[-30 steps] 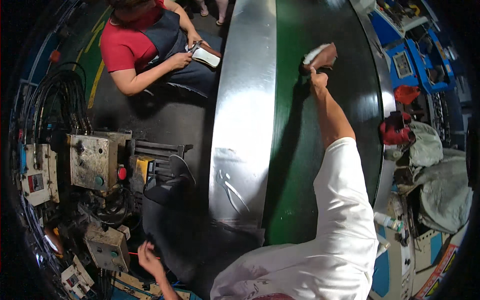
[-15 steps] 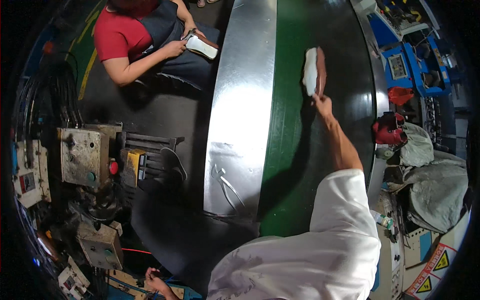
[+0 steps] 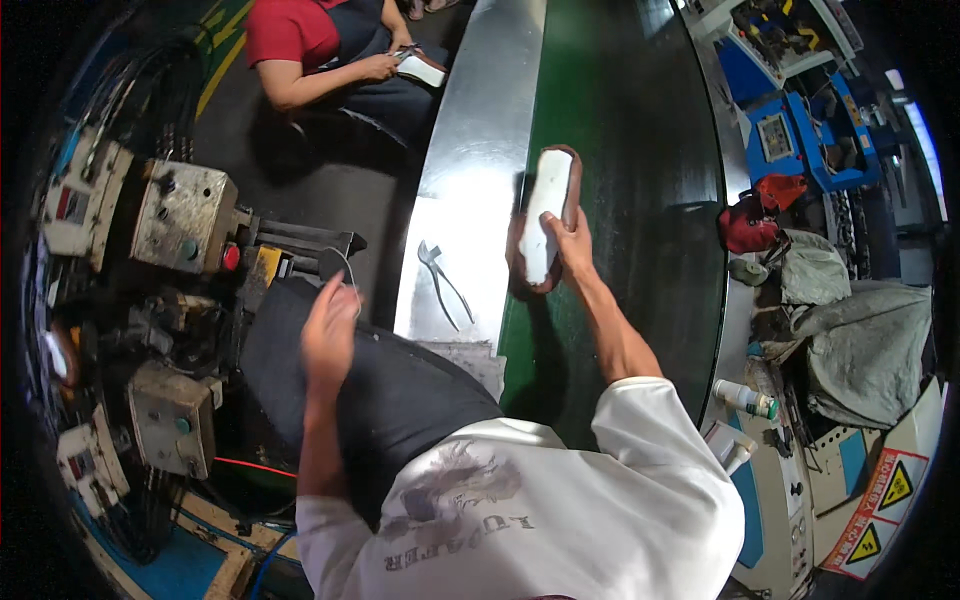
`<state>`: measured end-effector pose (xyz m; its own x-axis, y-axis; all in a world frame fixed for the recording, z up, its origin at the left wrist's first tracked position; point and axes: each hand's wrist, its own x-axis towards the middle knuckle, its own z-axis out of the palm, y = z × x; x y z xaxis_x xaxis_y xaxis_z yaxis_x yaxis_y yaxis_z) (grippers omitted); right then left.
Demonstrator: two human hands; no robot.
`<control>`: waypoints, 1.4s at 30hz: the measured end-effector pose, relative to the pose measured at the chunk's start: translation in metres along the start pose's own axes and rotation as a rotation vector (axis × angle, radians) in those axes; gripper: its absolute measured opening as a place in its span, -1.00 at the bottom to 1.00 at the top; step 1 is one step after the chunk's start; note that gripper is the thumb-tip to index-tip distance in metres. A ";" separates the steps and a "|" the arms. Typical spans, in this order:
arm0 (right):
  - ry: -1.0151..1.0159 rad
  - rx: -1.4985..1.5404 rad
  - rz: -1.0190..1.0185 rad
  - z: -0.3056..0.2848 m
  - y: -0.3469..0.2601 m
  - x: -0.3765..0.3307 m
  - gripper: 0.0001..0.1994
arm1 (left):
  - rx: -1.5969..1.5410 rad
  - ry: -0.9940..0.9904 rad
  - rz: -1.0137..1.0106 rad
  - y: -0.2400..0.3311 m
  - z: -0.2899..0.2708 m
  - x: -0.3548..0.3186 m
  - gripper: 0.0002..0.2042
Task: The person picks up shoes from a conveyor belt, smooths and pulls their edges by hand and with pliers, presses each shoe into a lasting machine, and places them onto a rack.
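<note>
With my right hand (image 3: 571, 245) I am holding a white-and-brown shoe form (image 3: 551, 192) lengthwise, its white bottom facing up toward me. My thumb is lying flat on the white, and my other fingers are closing around the brown side, mostly out of sight, so I am pinching the form between them. It is sitting over the green belt (image 3: 640, 340), close to the edge of the metal ledge (image 3: 475, 190); whether it is touching the belt, I cannot tell. My left hand (image 3: 328, 335) is hovering over my dark trousers (image 3: 410, 385), fingers pointing away from me; they are blurring, and I cannot tell whether they are pinching anything. Between my two hands, pliers (image 3: 446, 284) are lying on the ledge with their handles toward me. Beyond, on the ledge's far left side, a co-worker's hand (image 3: 378, 66) is gripping a similar white-bottomed piece (image 3: 420, 71). Two grimy control boxes (image 3: 182, 215) are standing at my left, and on my right a bottle (image 3: 745, 399) is lying on its side, well below a crumpled grey sheet (image 3: 870, 345) and a red bundle (image 3: 748, 222).
</note>
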<state>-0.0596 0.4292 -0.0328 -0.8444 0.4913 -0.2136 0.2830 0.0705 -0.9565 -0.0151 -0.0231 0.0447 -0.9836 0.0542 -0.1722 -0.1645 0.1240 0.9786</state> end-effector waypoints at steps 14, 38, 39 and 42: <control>-0.676 -0.213 -0.372 0.241 -0.144 -0.242 -0.46 | 0.084 0.706 0.227 0.043 -0.054 -0.068 -0.57; -0.846 -0.499 -0.818 0.340 -0.179 -0.265 -0.74 | 0.475 0.858 0.189 0.020 -0.117 -0.072 -0.80; -0.975 -0.480 -0.611 0.334 -0.184 -0.263 -0.66 | 0.474 0.857 0.181 0.019 -0.117 -0.075 -0.80; -1.030 -0.301 -0.597 0.317 -0.161 -0.267 -0.38 | 0.282 0.750 0.203 0.022 -0.120 -0.081 -0.75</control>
<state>-0.0238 0.0111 0.1156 -0.8038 -0.5924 0.0542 -0.2923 0.3140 -0.9033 0.0518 -0.1436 0.0942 -0.7970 -0.5612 0.2232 -0.0520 0.4320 0.9004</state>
